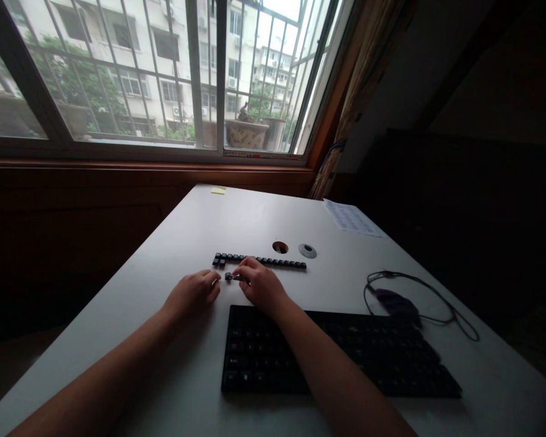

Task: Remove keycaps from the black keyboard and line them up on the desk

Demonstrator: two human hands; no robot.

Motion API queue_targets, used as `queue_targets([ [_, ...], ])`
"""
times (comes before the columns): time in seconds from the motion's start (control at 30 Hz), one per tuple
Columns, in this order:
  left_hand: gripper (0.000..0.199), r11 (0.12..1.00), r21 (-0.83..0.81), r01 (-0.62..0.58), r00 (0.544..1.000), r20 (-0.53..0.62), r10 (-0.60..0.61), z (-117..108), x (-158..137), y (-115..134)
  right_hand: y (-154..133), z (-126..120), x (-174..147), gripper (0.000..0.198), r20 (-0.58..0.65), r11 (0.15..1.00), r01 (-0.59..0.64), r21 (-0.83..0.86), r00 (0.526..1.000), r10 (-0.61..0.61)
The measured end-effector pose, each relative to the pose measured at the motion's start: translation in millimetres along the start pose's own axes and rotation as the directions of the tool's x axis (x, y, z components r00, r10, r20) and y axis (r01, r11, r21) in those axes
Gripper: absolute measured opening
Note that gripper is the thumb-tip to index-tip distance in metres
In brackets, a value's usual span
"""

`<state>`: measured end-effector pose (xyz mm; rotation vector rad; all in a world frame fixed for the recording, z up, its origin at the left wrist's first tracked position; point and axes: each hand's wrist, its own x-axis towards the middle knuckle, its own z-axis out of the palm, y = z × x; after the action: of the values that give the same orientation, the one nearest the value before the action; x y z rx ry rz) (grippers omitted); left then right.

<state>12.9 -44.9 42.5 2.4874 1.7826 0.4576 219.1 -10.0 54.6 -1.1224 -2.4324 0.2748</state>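
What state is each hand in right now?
Left hand: curled; can't tell whether it holds anything.
Right hand: closed on a small tool, at a loose key.

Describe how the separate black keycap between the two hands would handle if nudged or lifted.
The keycap is probably very light, being tiny beside the right hand. Its blocky shape suggests sliding or tipping rather than rolling. It looks like hard plastic, so it should stay stiff.
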Motion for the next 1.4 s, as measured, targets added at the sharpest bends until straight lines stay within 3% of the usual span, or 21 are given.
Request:
queue_targets([
  [0.17, 0.016, 1.0, -0.023, 0.017, 1.0, -0.017, -0.017, 1, 1, -2, -2, 0, -1, 0.035, 0.113, 0.993, 0.104, -0.051, 0.989, -0.098],
  [0.5, 0.016, 0.997, -0.082, 0.012, 0.999, -0.037, -0.015, 1, 2, -4, -10, -5, -2, 0.049, 0.228, 0.98, 0.091, -0.176, 0.972, -0.049],
  [1.0, 0.016, 0.991, -0.133, 0.025, 0.999, -0.034, -0.03, 2, 2, -4, -13, 4, 7, 0.057, 0.206, 0.977, -0.001, -0.213, 0.977, 0.046],
  [1.4, 0.015, 0.989, -0.143, 0.029, 0.999, -0.021, -0.032, 2, 2, -2, -9, 8, 11, 0.059, 0.197, 0.982, 0.016, -0.186, 0.98, 0.022],
])
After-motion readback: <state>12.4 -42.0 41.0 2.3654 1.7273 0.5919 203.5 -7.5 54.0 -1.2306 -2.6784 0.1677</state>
